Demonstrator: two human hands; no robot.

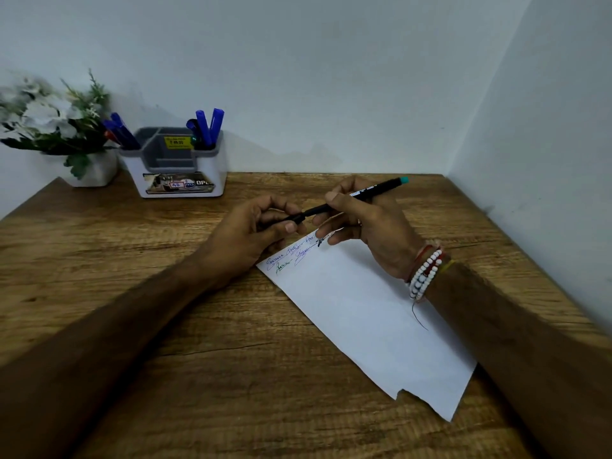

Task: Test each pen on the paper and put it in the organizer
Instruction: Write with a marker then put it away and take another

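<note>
As things stood: blue pens (207, 127) stood in the organizer (132, 175); scribbles marked the paper (364, 313).
Hands: right hand (374, 226) gripped a black pen (374, 189); left hand (251, 233) pinched its cap (294, 218).
Remaining: probably capping, then storing it.

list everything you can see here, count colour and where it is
black pen: 1, black with a teal end, held above the paper's far end
paper: 1, white, blue and green scribbles at the far end, ragged near edge, on the table right of centre
organizer: 1, white outside and grey inside, back left by the wall
blue pens: at least 2 in the organizer's left compartment, at least 2 in its right
flowers: 1 bunch, white with green leaves, far left
pot: 1, white, left of the organizer
table: 1, brown wood
bracelets: several, white beads and red threads, right wrist
left hand: pinches the black pen's left end
right hand: grips its barrel
</note>
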